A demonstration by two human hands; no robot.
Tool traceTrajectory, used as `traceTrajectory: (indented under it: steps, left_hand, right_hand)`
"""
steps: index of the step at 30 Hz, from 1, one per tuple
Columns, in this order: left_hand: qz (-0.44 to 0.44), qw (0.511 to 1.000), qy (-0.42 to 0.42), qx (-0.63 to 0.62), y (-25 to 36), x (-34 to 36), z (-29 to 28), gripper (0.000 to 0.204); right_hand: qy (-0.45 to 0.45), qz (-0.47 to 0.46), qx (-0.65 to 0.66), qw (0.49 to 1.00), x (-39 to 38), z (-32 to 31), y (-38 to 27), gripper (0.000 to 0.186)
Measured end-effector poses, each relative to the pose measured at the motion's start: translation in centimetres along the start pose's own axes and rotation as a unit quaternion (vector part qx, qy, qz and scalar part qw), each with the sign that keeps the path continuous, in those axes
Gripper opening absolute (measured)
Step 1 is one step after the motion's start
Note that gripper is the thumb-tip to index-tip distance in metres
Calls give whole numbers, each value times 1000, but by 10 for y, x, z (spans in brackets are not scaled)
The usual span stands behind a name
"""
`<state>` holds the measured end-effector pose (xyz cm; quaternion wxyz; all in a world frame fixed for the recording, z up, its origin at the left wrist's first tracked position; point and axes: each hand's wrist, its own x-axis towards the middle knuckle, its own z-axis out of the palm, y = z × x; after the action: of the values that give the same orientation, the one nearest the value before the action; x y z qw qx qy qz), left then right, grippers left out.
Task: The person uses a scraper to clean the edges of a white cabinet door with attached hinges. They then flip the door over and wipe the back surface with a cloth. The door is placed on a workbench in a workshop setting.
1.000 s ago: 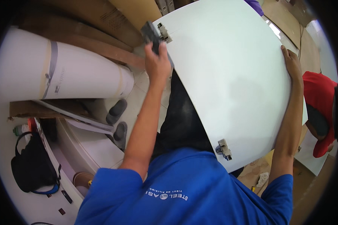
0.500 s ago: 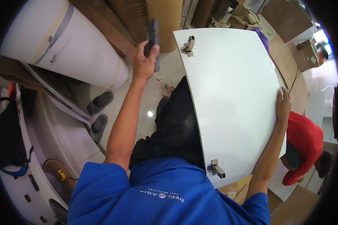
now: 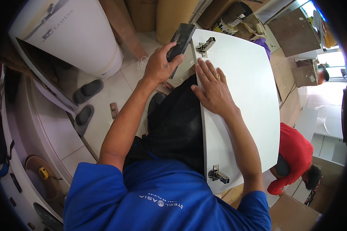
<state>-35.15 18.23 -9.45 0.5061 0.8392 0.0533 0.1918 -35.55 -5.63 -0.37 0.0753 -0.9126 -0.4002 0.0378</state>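
Gripping a dark block [image 3: 181,36] by the far L corner of the white panel [image 3: 250,92], the L hand [image 3: 162,64] has thumb & fingers closed round it; can't tell if block touches the panel's edge. R hand [image 3: 214,88] lies palm down on the panel, fingers near-straight & slightly apart, just below the upper hinge [image 3: 205,47], w/ a gold-coloured ring [image 3: 218,76] on 1 finger. Panel sits R of the black trousers [image 3: 173,115], long L edge running alongside them, R edge near a co-worker in a red top [image 3: 296,150]. Tiled floor [image 3: 115,86] gives some open room btwn trousers & grey slippers [image 3: 88,91]; far side's tighter, w/ a can [image 3: 224,27] & purple cloth [image 3: 263,43] near the panel's far end. Writing: dark print + small square mark on the big white roll [image 3: 81,38]; white lettering w/ round emblem on the blue shirt [image 3: 142,181]; can label too small to read. Count: 1 panel, 2 metal hinges incl. the lower hinge [image 3: 218,175], both by the L edge, 1 near each end; 1 block, 2 slippers, 1 roll, 1 yellow tape measure [image 3: 44,173] in a round brown bin [image 3: 54,188].
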Motion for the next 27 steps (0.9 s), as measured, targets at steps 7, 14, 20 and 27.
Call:
traceTrajectory:
  steps: [7,14,20,27]
  left_hand:
    - [22,1000,-9,16,0,12,-6,62]
    - [-2,998,-10,65,20,3,-8,61]
    - [-10,994,-24,108,29,-10,-1,56]
    - [-9,993,-3,118,24,99,22,58]
  right_hand:
    - [20,2,-3,1000,12,7,3,63]
    - [44,0,26,999,11,7,4,53]
    - [73,-29,22,997,10,11,11,49]
    - [66,-21,39,997,10,16,20,51]
